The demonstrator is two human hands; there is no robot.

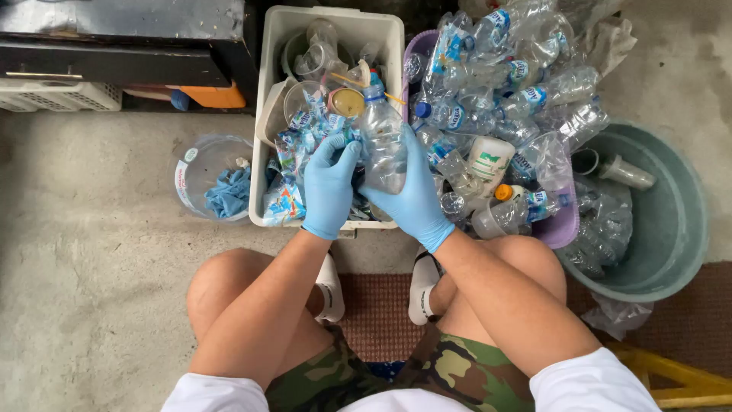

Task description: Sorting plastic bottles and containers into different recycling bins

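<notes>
Both my hands wear blue gloves and hold one clear plastic bottle (381, 137) with a blue cap over a white bin (268, 91). My right hand (412, 200) wraps the bottle's lower body from the right. My left hand (329, 183) grips its left side, fingers curled at the bottle's wall. The white bin holds torn blue labels, clear cups and lids. Just right of it, a purple basket (560, 225) is heaped with crushed clear bottles.
A clear round tub (200, 164) with blue scraps stands left of the white bin. A grey-green basin (671, 221) with crushed plastic sits at right. A dark cabinet and a white crate are at the top left. My knees and white socks rest on a brown mat.
</notes>
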